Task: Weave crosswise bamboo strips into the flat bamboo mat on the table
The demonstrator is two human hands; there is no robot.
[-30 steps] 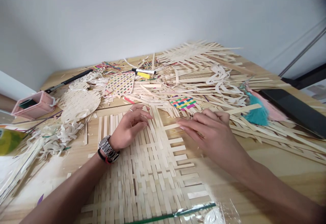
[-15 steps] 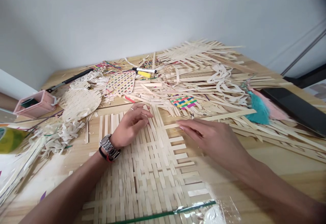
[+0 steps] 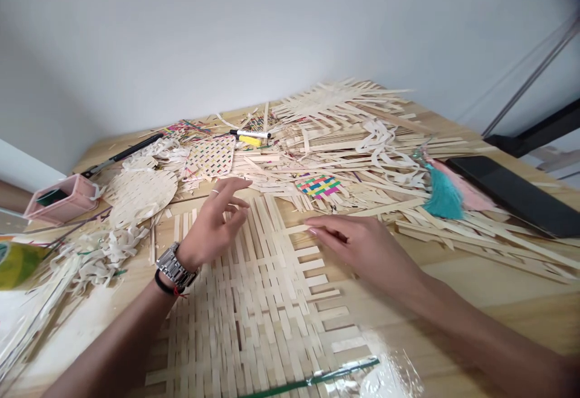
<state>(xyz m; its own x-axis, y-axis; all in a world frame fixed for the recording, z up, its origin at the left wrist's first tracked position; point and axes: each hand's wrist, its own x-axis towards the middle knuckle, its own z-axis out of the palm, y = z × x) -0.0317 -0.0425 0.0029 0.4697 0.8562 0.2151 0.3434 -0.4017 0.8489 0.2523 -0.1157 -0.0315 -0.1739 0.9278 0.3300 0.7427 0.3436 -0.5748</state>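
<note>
A mat of pale woven strips (image 3: 254, 301) lies flat on the wooden table before me, with loose strip ends sticking out along its right side and far edge. Between thumb and fingertips, my right hand (image 3: 357, 241) pinches the end of a pale strip (image 3: 294, 229) that runs crosswise into the upper part of the weave. My left hand (image 3: 215, 223), wearing a ring and a metal watch, hovers over the mat's far left part. Its fingers are apart and loosely bent, with nothing visible in them. A green strip (image 3: 281, 386) under clear plastic crosses the near end.
Behind the mat lie heaps of loose strips (image 3: 326, 144), a patterned woven piece (image 3: 211, 156), a small multicoloured woven piece (image 3: 321, 186) and markers (image 3: 251, 137). A pink basket (image 3: 63, 200) stands left; tassels (image 3: 444, 195) and a black phone (image 3: 516, 192) lie right.
My left hand has shifted left and lifted its fingers away from the far upright strips. My right hand keeps its pinch on the crosswise strip. The view has shifted slightly.
</note>
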